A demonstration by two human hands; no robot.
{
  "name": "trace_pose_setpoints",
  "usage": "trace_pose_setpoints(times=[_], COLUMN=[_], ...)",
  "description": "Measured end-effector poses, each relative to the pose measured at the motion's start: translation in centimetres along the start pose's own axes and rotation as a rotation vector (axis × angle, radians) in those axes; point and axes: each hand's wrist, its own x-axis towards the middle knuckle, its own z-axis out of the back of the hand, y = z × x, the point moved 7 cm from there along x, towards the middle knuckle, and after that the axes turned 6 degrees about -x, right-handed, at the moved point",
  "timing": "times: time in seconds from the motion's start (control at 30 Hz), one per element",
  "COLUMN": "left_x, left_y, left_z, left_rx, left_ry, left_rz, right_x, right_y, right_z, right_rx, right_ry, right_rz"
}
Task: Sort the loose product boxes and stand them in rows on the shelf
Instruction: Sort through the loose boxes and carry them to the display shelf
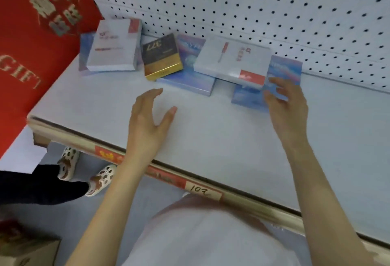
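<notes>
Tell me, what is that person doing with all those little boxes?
A person is tidying a shop shelf. Jumbled at its back lie white boxes, a black and gold box and blue boxes, not in rows yet. The right hand reaches with spread fingers for the blue box at the right end. The left hand hovers open over the shelf, holding nothing.
</notes>
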Motion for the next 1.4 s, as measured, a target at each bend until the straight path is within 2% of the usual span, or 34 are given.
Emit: trace_pose_setpoints(times=[0.1,0.17,0.33,0.43,0.57,0.63,0.73,0.87,0.93,1.0,1.1,1.2,1.3,1.4], left_x=[4.2,6.8,9.2,8.3,6.3,5.5,4.1,3.7,3.8,3.3,1.6,1.0,1.6,2.2], left_y=[-0.1,0.0,1.8,1.9,1.3,0.8,-0.3,-2.9,-4.8,-6.9,-8.7,-9.6,-8.5,-6.1], left_z=[-0.9,-2.0,-4.7,-4.8,-4.8,-4.9,-5.8,-7.4,-8.2,-9.5,-12.3,-12.8,-11.6,-10.2], left_rx=[0.036,0.096,0.425,0.466,0.449,0.421,0.371,0.285,0.187,0.069,-0.018,-0.188,-0.357,-0.249], left_ry=[0.052,0.093,0.174,0.178,0.212,0.244,0.312,0.346,0.326,0.374,0.529,0.541,0.476,0.560], left_rz=[-0.166,-0.233,-0.322,-0.388,-0.406,-0.410,-0.438,-0.401,-0.393,-0.376,-0.321,-0.251,-0.044,0.063], right_x=[1.7,2.6,3.0,1.5,-1.8,-3.4,-4.1,-3.1,-3.8,-4.6,-4.8,-4.5,-4.1,-3.5], right_y=[1.5,1.7,-0.4,-1.0,-2.4,-3.1,-3.9,-5.4,-6.0,-6.3,-6.9,-6.3,-3.9,-1.8], right_z=[-1.2,-2.8,-5.4,-4.4,-1.2,1.5,4.9,5.2,4.9,4.5,4.8,6.1,7.3,6.1], right_rx=[-0.092,-0.245,-0.689,-0.734,-0.737,-0.626,-0.378,-0.358,-0.354,-0.236,0.071,0.415,0.416,0.418], right_ry=[-0.021,0.060,0.193,0.147,0.108,0.040,-0.112,-0.191,-0.233,-0.285,-0.338,-0.366,-0.208,-0.061], right_rz=[0.117,0.197,0.236,0.261,0.194,0.115,-0.099,-0.460,-0.530,-0.542,-0.608,-0.507,-0.315,-0.231])
